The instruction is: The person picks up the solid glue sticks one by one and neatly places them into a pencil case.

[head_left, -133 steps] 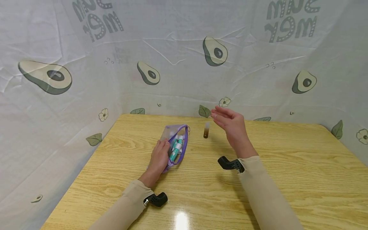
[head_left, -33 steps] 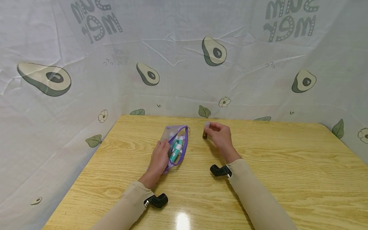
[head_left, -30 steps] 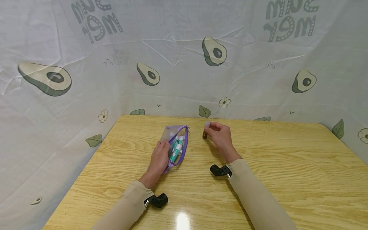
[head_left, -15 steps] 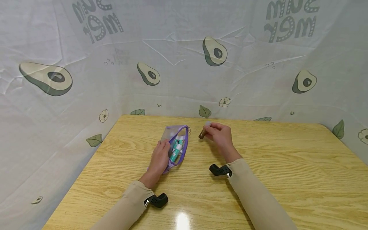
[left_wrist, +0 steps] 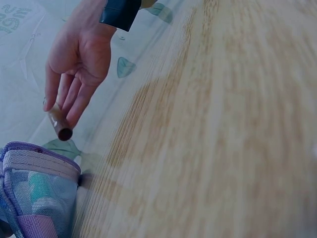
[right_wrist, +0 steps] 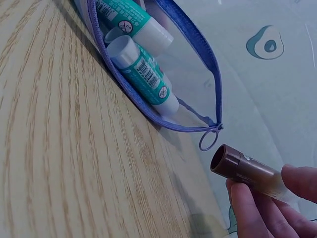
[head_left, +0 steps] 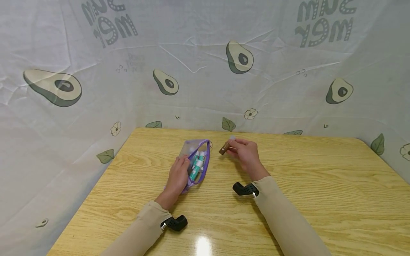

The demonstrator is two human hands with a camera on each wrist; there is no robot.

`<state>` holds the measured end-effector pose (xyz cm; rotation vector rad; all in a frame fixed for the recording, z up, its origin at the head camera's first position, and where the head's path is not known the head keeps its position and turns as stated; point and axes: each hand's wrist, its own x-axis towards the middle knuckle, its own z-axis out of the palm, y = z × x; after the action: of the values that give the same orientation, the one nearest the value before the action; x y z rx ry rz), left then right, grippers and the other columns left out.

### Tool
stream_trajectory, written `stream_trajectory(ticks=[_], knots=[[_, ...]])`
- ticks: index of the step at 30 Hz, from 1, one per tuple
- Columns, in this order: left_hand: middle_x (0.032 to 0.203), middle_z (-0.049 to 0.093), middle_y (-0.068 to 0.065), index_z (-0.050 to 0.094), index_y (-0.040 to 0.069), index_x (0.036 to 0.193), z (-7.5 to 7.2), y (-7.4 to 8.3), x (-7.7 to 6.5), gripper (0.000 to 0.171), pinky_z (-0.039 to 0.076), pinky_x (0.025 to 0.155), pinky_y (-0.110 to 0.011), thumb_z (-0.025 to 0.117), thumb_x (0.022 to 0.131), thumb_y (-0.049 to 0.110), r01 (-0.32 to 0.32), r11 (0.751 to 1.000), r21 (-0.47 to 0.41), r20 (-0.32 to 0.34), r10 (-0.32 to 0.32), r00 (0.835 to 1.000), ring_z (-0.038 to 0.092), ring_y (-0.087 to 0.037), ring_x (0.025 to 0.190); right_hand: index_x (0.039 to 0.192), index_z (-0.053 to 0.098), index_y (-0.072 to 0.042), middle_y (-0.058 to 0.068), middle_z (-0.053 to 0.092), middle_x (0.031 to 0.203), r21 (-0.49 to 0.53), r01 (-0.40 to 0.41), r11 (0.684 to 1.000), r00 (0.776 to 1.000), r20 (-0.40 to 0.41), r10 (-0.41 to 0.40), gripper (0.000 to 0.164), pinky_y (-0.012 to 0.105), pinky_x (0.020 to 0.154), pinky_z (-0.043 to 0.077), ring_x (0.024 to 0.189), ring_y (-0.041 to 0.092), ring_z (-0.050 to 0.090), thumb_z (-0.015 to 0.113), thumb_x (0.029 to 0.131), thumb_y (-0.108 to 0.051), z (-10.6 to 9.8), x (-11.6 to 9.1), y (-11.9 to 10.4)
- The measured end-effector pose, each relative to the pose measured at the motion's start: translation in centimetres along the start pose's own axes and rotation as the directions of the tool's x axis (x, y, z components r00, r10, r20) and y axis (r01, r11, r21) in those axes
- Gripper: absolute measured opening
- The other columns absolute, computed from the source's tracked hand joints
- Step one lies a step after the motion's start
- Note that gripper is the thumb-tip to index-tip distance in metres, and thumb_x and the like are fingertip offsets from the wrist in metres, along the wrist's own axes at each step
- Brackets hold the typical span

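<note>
My left hand (head_left: 177, 176) holds the near left side of a mesh zip pouch (head_left: 207, 156) with purple edging. The pouch's mouth gapes to the right, and several green glue sticks (right_wrist: 143, 74) with white caps lie inside. Right of it, my right hand (head_left: 247, 154) pinches a small brown tube (head_left: 225, 147) by its translucent end, between thumb and fingers. The tube (right_wrist: 247, 171) tilts above the table, its brown hollow end pointing left near the pouch's zip ring (right_wrist: 210, 139). The left wrist view shows the pouch's mesh side (left_wrist: 42, 166), while most of my left hand is hidden there.
Everything rests on a wood-grain table (head_left: 307, 185). A pale cloth (head_left: 198, 96) printed with avocados, leaves and flowers hangs along its back and left sides. Black wrist mounts (head_left: 246, 189) stick out inward from both beige sleeves.
My right hand, earlier raised beside the upright brown tube, has come down and pinched it. The tube has since tilted, its lower end swinging left and up. My left hand and the pouch stay put.
</note>
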<state>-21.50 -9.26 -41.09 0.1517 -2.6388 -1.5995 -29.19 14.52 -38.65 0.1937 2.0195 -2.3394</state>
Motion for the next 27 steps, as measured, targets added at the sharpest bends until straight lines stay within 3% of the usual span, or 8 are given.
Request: stream_trajectory(ticks=[11,20,27], knots=[[0.172,0.035,-0.021,0.048,0.003,0.158,-0.1,0.0,-0.2,0.057,0.013,0.132,-0.068,0.03,0.114,0.034,0.001,1.0,0.006,-0.003,-0.001,1.0,0.017,-0.045,0.165,0.142,0.058,0.009,0.002,0.074,0.103,0.02,-0.001,1.0,1.0,-0.002,0.001,0.043,0.03,0.095,0.062,0.085,0.007,0.077,0.064,0.107,-0.015,0.7,-0.2,0.0],[0.171,0.037,-0.019,0.049,0.003,0.157,-0.1,0.0,-0.2,0.057,0.014,0.132,-0.068,0.031,0.114,0.034,-0.004,1.0,-0.002,-0.007,0.004,1.0,0.018,-0.045,0.165,0.13,0.061,0.012,0.0,0.074,0.093,0.063,0.001,0.998,1.0,0.009,-0.001,0.033,0.028,0.088,0.065,0.082,0.008,0.077,0.065,0.105,-0.009,2.2,-0.1,0.6],[0.17,0.038,-0.02,0.05,0.002,0.157,-0.1,0.0,-0.2,0.056,0.015,0.132,-0.067,0.031,0.114,0.033,-0.012,1.0,0.001,-0.01,0.012,1.0,0.019,-0.044,0.164,0.134,0.064,0.013,0.009,0.076,0.104,0.045,-0.001,0.999,1.0,0.031,-0.001,0.037,0.029,0.089,0.064,0.084,0.01,0.077,0.066,0.105,-0.01,3.9,-0.3,1.1]])
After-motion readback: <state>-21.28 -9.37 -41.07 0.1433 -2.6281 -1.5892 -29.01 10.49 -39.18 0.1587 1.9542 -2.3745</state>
